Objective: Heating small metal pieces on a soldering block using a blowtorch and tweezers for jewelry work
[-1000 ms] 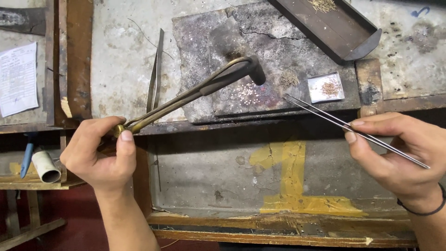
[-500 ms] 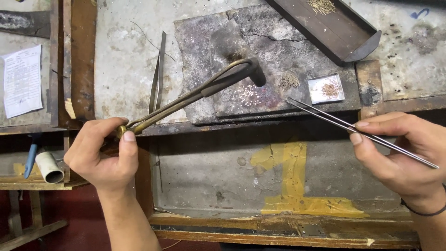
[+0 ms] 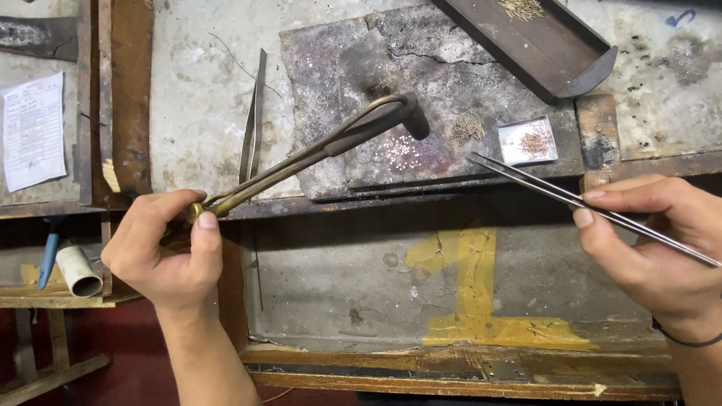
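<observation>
My left hand (image 3: 164, 252) grips the handle end of a long brass torch (image 3: 308, 150). Its dark nozzle points down over a scorched dark slab (image 3: 421, 90), above a patch of tiny shiny bits (image 3: 404, 153). My right hand (image 3: 658, 244) pinches long steel tweezers (image 3: 556, 194). Their tips reach toward the slab's lower right edge, below a small pile of fine wire pieces (image 3: 468, 128). A small white square dish (image 3: 529, 140) with similar bits lies just right of that pile.
A dark metal tray (image 3: 556, 60) with more fine bits lies at the top right. A second pair of tweezers (image 3: 254, 113) rests on the grey bench left of the slab. A paper sheet (image 3: 31, 128) lies at far left; a white roll (image 3: 79, 271) sits on a lower shelf.
Both hands have shifted only slightly; the tweezers' tips stay near the slab's right edge and the torch nozzle holds over the same spot.
</observation>
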